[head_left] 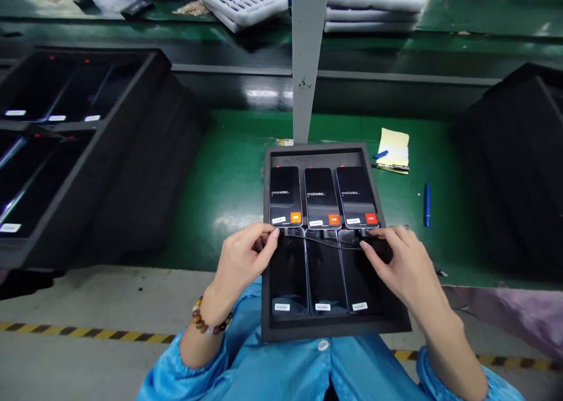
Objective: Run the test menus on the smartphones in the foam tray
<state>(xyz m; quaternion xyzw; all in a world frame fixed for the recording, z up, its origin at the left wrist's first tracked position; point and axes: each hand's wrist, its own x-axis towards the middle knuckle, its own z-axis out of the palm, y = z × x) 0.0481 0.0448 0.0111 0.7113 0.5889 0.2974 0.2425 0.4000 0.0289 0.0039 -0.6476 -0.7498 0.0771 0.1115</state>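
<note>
A black foam tray [336, 332] holds two rows of three smartphones. In the far row, the left phone [285, 193], middle phone [322, 196] and right phone [355, 193] show white text and an orange or red box. The near-row phones [328, 272] have dark screens and white labels. Small plugs on a thin black cable [323, 243] sit at the lower edges of the far row. My left hand [246, 254] pinches beside the left plug; what lies between its fingertips is hidden. My right hand [398, 257] has thumb and forefinger closed around the right plug [364, 233].
Stacks of black trays stand left [132, 137] and right [514, 172], the left one holding phones. A yellow notepad [394, 146] with pens and a blue marker [427, 204] lie on the green bench. A grey post [305, 61] rises behind the tray. White trays [244, 2] and another person's hands are beyond.
</note>
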